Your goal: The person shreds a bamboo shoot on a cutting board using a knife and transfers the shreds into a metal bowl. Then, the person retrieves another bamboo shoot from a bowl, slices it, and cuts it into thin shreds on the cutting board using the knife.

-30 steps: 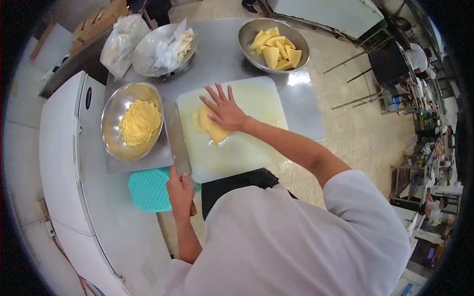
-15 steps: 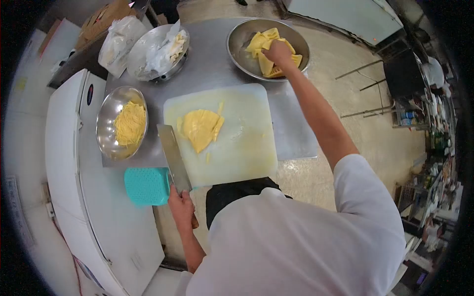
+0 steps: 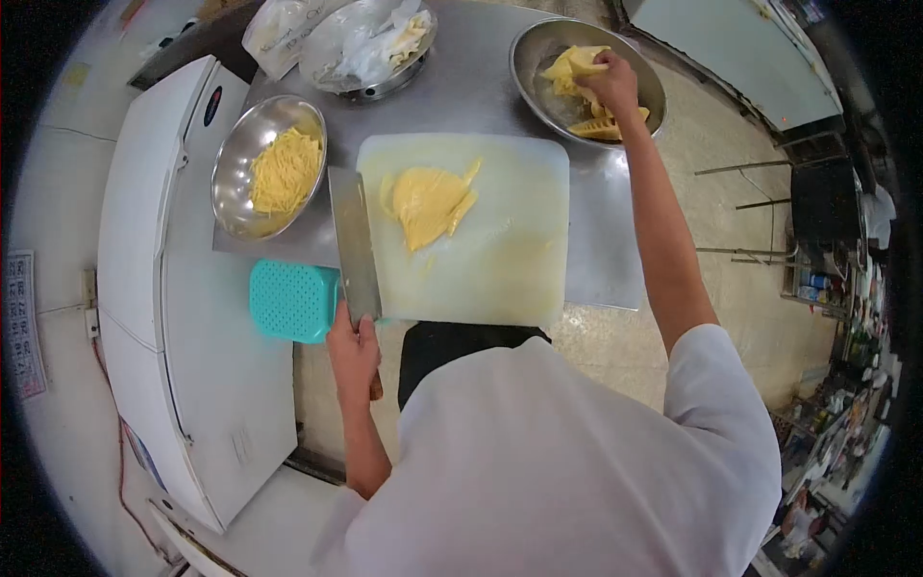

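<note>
My left hand (image 3: pixel 353 348) is closed round the handle of a cleaver (image 3: pixel 352 240), whose broad blade lies along the left edge of the white cutting board (image 3: pixel 519 250). On the board rests a yellow piece of bamboo shoot (image 3: pixel 425 204) with a few cut strips beside it. Over a large steel bowl (image 3: pixel 532 108) at the back right, my right hand (image 3: pixel 615 85) pinches a yellow bamboo shoot piece (image 3: pixel 574 63). More ridged bamboo shoot (image 3: pixel 598 127) lies in that bowl, partly hidden by my hand and forearm.
Left of the board, a steel bowl (image 3: pixel 226 183) holds yellow shreds (image 3: pixel 286 173). Behind it stand a plastic-lined bowl (image 3: pixel 361 58) and a plastic bag (image 3: pixel 279 34). A teal perforated basket (image 3: pixel 293 300) sits by the table's front left, near a white freezer (image 3: pixel 231 365).
My right hand has lifted a bamboo shoot piece up from the others in the bowl. The view has shifted. My left hand keeps hold of the cleaver at the board's edge.
</note>
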{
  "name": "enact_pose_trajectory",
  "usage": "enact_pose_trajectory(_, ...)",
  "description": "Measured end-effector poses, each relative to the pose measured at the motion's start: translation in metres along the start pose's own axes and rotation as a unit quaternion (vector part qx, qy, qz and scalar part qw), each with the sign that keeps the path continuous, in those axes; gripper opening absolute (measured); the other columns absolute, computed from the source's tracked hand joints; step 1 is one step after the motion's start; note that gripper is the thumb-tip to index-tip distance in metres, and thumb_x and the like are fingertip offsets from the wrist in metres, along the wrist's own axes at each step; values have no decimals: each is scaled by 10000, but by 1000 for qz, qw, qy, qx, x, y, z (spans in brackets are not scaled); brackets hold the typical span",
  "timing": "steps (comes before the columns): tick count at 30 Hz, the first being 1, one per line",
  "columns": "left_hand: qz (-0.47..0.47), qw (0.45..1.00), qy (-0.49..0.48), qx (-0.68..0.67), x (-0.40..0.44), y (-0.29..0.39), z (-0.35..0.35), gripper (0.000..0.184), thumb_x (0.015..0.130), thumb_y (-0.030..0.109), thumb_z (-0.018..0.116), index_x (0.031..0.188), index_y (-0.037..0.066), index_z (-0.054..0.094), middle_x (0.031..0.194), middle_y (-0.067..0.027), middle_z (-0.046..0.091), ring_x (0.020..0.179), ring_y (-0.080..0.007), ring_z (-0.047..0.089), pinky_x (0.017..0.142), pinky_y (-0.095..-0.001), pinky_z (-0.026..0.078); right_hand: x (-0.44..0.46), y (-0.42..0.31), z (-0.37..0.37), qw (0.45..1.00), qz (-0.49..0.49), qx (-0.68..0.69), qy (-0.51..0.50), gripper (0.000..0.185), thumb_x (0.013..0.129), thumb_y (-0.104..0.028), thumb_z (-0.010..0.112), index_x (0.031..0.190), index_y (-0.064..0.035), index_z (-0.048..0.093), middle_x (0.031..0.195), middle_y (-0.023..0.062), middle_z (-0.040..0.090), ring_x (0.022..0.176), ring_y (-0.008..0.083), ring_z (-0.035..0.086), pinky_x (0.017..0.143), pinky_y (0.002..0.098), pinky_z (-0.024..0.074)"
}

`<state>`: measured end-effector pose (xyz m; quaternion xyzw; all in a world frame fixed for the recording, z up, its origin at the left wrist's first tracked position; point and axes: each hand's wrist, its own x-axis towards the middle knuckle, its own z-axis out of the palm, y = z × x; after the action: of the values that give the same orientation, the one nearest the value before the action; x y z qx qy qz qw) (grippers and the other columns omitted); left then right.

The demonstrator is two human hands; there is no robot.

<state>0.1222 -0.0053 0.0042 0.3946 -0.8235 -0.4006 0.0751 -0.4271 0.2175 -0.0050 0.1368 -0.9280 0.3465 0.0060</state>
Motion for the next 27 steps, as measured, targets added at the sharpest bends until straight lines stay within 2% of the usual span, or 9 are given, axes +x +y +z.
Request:
enact_pose_trajectory(2, -41, 997, -26, -61, 7, 16, -5, 311, 912, -1, 565, 1209, -86, 540, 748, -255, 623, 612, -406, 630, 614, -457, 497, 20, 30, 6, 992, 33, 116, -24, 448, 695, -240, 893, 1050, -76, 674, 989, 150, 713, 917, 271, 717, 752, 387, 565)
enact_pose_trajectory(4, -9, 998, -21, -62, 12, 17, -5, 302, 913, 3, 564, 1202, -82, 548, 745, -257, 629, 632, -422, 631, 621, -459, 497, 25, 57, 6, 970, 68, 229, -42, 384, 772, -225, 859, 1066, -83, 657, 1042, 107, 695, 965, 241, 698, 720, 359, 556)
enact_pose_trajectory(6, 18, 998, -13, -60, 16, 13, -8, 294, 914, 7, 562, 1195, -77, 557, 743, -259, 635, 651, -437, 631, 628, -462, 498, 17, 66, 4, 836, 168, 507, -124, 363, 872, -173, 775, 1189, -91, 619, 1163, 103, 667, 1039, 280, 677, 751, 399, 570)
enact_pose_trajectory(12, 48, 998, -18, -35, 17, 10, -14, 262, 918, 16, 564, 1170, -57, 558, 717, -236, 620, 611, -398, 617, 606, -449, 487, -15, 83, -3, 676, 203, 695, -137, 432, 925, -180, 718, 1303, -46, 558, 1249, 124, 637, 1161, 294, 645, 984, 464, 556)
enact_pose_trajectory(16, 2, 998, -58, -38, 16, 12, -20, 270, 931, 32, 566, 1187, -53, 553, 729, -219, 607, 660, -369, 643, 632, -424, 498, -52, 42, -10, 710, 169, 669, -140, 424, 937, -179, 701, 1310, -47, 547, 1246, 114, 640, 1181, 269, 645, 983, 451, 567)
enact_pose_trajectory(19, 29, 998, -51, -39, 20, -3, -14, 286, 935, 36, 567, 1208, -50, 553, 752, -218, 615, 704, -369, 659, 672, -414, 513, -103, 0, 13, 806, 101, 550, -195, 290, 925, -231, 737, 1140, -103, 589, 1070, 67, 666, 963, 205, 695, 765, 360, 624)
enact_pose_trajectory(24, 63, 996, -53, -44, 25, -6, -4, 310, 933, 43, 573, 1228, -49, 551, 803, -245, 652, 768, -398, 691, 717, -428, 527, -211, -32, 98, 686, 181, 617, -341, 217, 948, -210, 718, 1086, -84, 607, 1012, 16, 642, 933, 126, 636, 835, 330, 569)
enact_pose_trajectory(26, 47, 994, -83, -55, 26, 1, -4, 333, 932, 53, 576, 1251, -40, 547, 876, -280, 675, 828, -438, 696, 731, -452, 529, -237, -31, 107, 722, 207, 570, -333, 260, 916, -256, 752, 1066, -68, 656, 970, 49, 651, 914, 169, 640, 820, 322, 556)
enact_pose_trajectory(27, 48, 994, -82, -55, 28, 3, -5, 333, 932, 53, 576, 1251, -40, 547, 876, -280, 675, 828, -438, 696, 731, -452, 529, -242, -28, 108, 870, 151, 351, -312, 294, 874, -277, 783, 1047, -61, 686, 947, 77, 658, 907, 202, 643, 818, 328, 554)
